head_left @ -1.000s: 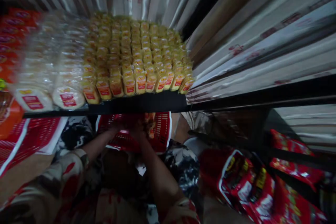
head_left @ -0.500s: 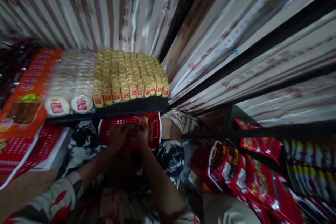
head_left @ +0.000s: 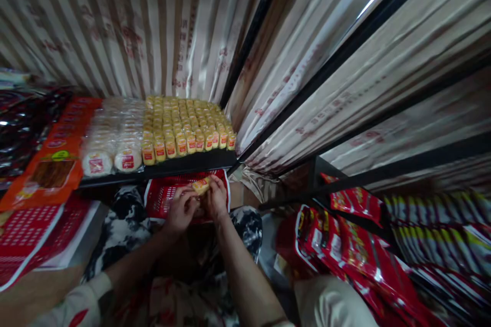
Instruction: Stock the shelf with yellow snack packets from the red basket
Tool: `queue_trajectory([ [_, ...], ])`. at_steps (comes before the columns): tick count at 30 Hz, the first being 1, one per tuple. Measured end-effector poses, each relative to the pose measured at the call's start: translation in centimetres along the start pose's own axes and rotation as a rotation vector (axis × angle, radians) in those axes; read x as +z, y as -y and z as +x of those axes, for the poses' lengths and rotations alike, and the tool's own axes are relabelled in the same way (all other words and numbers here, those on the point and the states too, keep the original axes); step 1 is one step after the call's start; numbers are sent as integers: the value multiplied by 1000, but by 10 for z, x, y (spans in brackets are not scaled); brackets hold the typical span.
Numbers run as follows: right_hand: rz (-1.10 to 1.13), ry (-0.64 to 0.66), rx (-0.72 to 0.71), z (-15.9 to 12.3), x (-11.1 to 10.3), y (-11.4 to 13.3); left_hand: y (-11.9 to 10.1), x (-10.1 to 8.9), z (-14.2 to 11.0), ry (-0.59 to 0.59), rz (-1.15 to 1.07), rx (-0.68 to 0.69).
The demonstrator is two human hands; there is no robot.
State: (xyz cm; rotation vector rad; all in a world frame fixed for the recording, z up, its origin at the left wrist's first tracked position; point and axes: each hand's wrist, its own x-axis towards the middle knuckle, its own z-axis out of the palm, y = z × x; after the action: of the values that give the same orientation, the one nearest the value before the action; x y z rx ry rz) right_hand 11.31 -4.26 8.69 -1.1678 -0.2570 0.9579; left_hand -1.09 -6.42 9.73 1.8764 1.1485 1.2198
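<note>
My right hand [head_left: 217, 198] grips a small yellow wrapped snack cake [head_left: 201, 185] over a red plastic basket [head_left: 158, 195]. At the cake's other end, the curled fingers of my left hand [head_left: 181, 210] touch the wrapper. The basket sits between my knees, and my hands hide part of its inside. Just beyond, several rows of matching yellow snack cakes [head_left: 184, 122] stand upright on a black shelf [head_left: 180, 167].
Clear-wrapped round white cakes [head_left: 128, 159] and orange snack packs [head_left: 53, 171] lie left on the shelf. Another red basket [head_left: 28, 237] is at lower left. Red snack bags [head_left: 360, 250] fill the lower right. Curtains [head_left: 161, 36] and black frame bars [head_left: 291, 112] rise behind.
The yellow snack cake has come into clear view between my hands, which have drawn slightly apart. My head view has shifted, so the shelf appears lower.
</note>
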Motion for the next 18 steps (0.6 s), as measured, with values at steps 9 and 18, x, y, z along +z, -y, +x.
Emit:
queue_trajectory([
  [9,109,43,-49,-11,15,24,-16,-13,5,-25,-139,-391],
  [18,-9,-5,-99,-22,15,22,-23,11,20,11,-633,-832],
])
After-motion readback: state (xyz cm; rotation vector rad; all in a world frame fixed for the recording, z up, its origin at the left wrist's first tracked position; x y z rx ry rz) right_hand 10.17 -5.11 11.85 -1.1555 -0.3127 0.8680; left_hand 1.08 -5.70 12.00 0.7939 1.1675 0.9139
